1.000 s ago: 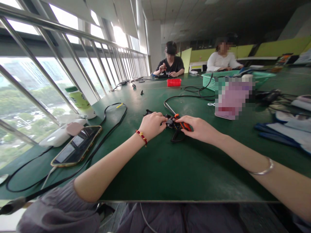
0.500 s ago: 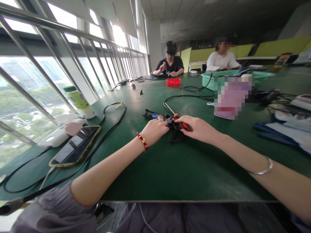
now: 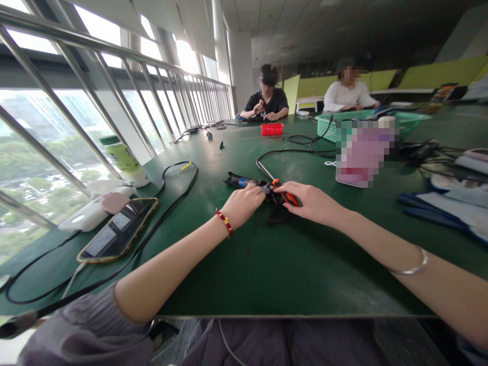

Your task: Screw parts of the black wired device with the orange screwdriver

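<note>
My left hand (image 3: 243, 205) is closed around a black device (image 3: 233, 179) lying on the green table (image 3: 267, 274). The device has a blue band and a dark curved part near my body; my fingers cover its middle. My right hand (image 3: 314, 201) grips the orange and black handle of a screwdriver (image 3: 288, 196). Its metal shaft slants up and to the left, away from me, beyond the device. Both hands are close together, and small dark parts show between them. Whether the screwdriver touches the device I cannot tell.
At the left lie a phone (image 3: 119, 231), a white power strip (image 3: 86, 212) and a green cup (image 3: 125, 160) amid black cables. Further back are a red box (image 3: 272, 129), a green basket (image 3: 328, 127), a blurred pink object (image 3: 364, 152) and gloves (image 3: 446, 203). Two people sit beyond.
My left wrist has shifted very slightly; both hands keep their holds. Across the table, the far person's raised hand has moved a little.
</note>
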Action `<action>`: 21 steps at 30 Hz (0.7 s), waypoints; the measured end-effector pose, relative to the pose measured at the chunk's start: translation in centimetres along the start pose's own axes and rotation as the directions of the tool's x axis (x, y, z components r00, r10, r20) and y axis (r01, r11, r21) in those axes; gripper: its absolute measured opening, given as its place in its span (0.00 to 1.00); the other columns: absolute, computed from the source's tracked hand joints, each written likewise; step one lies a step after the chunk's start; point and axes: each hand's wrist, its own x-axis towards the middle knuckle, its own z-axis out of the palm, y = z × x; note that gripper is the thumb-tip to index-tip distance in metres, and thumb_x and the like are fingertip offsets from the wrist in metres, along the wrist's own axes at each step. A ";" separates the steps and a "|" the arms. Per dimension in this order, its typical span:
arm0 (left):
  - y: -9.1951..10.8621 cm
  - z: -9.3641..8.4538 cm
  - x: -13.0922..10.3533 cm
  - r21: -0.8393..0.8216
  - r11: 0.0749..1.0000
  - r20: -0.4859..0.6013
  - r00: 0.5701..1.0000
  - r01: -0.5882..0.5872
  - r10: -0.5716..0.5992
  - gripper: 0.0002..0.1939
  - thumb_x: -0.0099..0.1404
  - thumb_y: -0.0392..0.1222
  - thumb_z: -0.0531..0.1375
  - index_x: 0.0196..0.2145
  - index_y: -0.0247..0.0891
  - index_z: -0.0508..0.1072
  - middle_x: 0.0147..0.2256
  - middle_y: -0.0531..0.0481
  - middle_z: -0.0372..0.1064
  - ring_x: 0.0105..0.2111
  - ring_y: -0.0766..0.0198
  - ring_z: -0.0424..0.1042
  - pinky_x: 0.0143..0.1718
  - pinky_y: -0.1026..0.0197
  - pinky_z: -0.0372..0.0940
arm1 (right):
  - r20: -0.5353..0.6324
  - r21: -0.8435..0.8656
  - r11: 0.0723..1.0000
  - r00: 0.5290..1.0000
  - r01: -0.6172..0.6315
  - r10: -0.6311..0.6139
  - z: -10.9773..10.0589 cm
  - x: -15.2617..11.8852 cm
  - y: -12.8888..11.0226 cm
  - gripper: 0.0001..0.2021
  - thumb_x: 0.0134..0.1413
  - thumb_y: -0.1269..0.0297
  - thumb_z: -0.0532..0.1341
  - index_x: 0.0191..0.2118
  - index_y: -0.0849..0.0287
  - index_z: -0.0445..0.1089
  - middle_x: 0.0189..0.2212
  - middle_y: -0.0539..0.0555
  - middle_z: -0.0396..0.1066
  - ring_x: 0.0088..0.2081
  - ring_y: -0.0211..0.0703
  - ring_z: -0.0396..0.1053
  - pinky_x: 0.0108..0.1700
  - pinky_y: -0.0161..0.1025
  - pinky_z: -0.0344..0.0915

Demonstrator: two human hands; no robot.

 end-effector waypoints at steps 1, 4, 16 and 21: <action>0.1 0.1 0.0 -0.012 1.000 -0.025 1.000 0.001 -0.001 0.10 0.63 0.30 0.50 0.38 0.33 0.70 0.38 0.44 0.68 0.41 0.58 0.66 0.34 0.61 0.66 | 0.003 -0.001 1.000 1.000 -0.001 0.001 0.0 0.0 0.0 0.19 0.51 0.67 0.55 0.50 0.56 0.64 0.51 0.54 0.66 0.47 0.47 0.69 0.49 0.45 0.66; 0.1 0.3 0.0 -0.080 0.997 -0.139 0.990 0.002 -0.013 0.09 0.62 0.32 0.52 0.38 0.35 0.70 0.37 0.45 0.69 0.40 0.59 0.66 0.36 0.61 0.66 | 0.003 -0.003 1.000 1.000 0.005 -0.005 0.0 0.0 0.1 0.19 0.51 0.67 0.55 0.50 0.56 0.64 0.51 0.54 0.65 0.47 0.46 0.69 0.50 0.45 0.65; -0.4 2.3 0.9 -0.369 0.929 -0.399 0.904 -0.006 -0.152 0.08 0.65 0.36 0.53 0.37 0.38 0.72 0.36 0.49 0.71 0.38 0.65 0.67 0.41 0.63 0.64 | 0.012 -0.015 0.999 0.999 -0.029 0.029 0.0 0.0 -0.3 0.18 0.52 0.66 0.54 0.50 0.56 0.64 0.51 0.54 0.65 0.46 0.47 0.69 0.48 0.44 0.66; -0.5 2.4 1.0 -0.359 0.933 -0.376 0.915 0.002 -0.147 0.09 0.65 0.36 0.53 0.37 0.38 0.73 0.37 0.49 0.71 0.38 0.65 0.67 0.41 0.63 0.64 | 0.020 -0.019 0.999 0.999 -0.029 0.029 0.0 0.0 -0.2 0.18 0.52 0.66 0.54 0.51 0.56 0.64 0.52 0.53 0.65 0.46 0.47 0.69 0.48 0.44 0.67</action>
